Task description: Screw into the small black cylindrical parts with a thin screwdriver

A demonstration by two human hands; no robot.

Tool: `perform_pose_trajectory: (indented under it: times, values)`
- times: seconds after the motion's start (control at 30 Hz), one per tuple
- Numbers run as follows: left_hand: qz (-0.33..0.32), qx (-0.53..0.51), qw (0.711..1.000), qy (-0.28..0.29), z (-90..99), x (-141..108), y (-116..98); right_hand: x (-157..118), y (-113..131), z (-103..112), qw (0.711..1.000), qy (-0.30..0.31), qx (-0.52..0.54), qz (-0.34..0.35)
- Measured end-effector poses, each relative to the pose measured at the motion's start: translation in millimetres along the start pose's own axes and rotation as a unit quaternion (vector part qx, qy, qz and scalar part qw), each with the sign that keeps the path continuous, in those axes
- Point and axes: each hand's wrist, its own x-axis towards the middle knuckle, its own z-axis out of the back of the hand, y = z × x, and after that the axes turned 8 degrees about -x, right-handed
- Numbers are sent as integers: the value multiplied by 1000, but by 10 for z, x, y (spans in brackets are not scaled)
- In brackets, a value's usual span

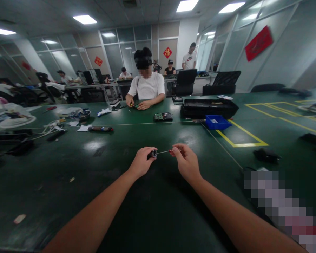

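My left hand (142, 162) is wrapped round a short black cylinder (153, 153), whose round, silvery-rimmed end faces right. Facing it, my right hand (186, 162) pinches the red handle of a thin screwdriver (163, 152). The metal shaft points left, its tip at or very near the cylinder's rim; whether they touch is too small to tell. Both hands are above the green table (147, 218).
Ahead lie a circuit board (163, 116), a long black housing (209, 108) and a blue bin (217, 122). A dark cylindrical tool (100, 129) and cables (51, 129) are left. Across the table sits a person (149, 86) in white.
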Motion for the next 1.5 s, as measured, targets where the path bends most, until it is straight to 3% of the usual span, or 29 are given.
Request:
perform_pose_trajectory:
  times: [0.5,0.67,0.87,1.1,1.5]
  values:
    - [-8,5,1000,4,-13,7,-28,37,-17,-7,1000,21,-3,6]
    - [4,8,1000,-23,-7,5,-24,28,74,37,993,19,-114,-7]
    - [-1,20,1000,-16,20,-5,-35,27,70,52,978,-5,-210,20]
    - [-21,42,999,-6,25,-1,10,16,32,46,969,-21,-233,72]
    - [-36,52,998,-15,33,-4,-40,18,107,56,969,2,-242,47]
